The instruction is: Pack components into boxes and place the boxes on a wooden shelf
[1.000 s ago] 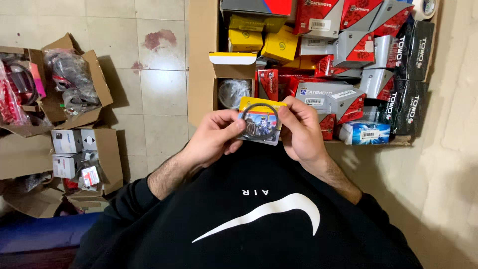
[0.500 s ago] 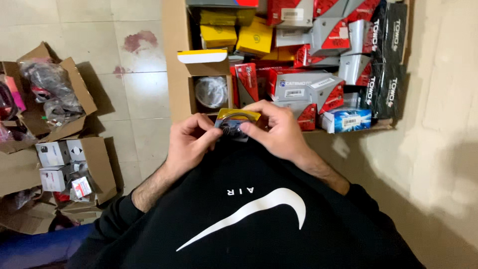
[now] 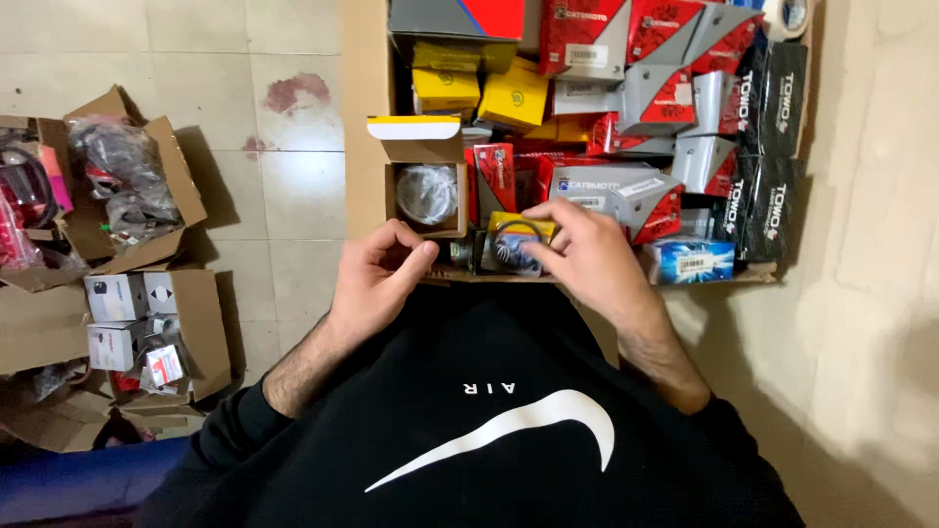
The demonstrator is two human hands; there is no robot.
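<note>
**Small packet at the near edge of the parts carton**

The right hand (image 3: 587, 259) grasps a small flat packet (image 3: 515, 244) with a yellow top and a dark ring showing through its clear face. Thumb and fingertips pinch its right side, and it sits low at the near edge of the big carton (image 3: 362, 117), just in front of a grey and red box (image 3: 611, 191). The left hand (image 3: 377, 279) is apart from the packet. Its fingers are loosely curled with nothing visibly between them, and the thumb tip points towards the packet's left edge.

Just beyond the left hand stands a small open box (image 3: 425, 191) with its flap up and a round metal part wrapped in plastic inside. It lies directly left of the packet, with a red box (image 3: 494, 176) between their far ends.

As I judge it, the packet is being handled at the carton and is not yet let go; whether it is going in or coming out cannot be told. The small box is still open.

The carton is packed with yellow boxes (image 3: 514, 98), more grey and red ones, black boxes (image 3: 773, 93) along the right wall and a blue and white box (image 3: 690, 259) at the near right corner. To the left, on the tiled floor (image 3: 196, 49), open cartons (image 3: 181, 332) hold bagged parts and small white boxes.
</note>
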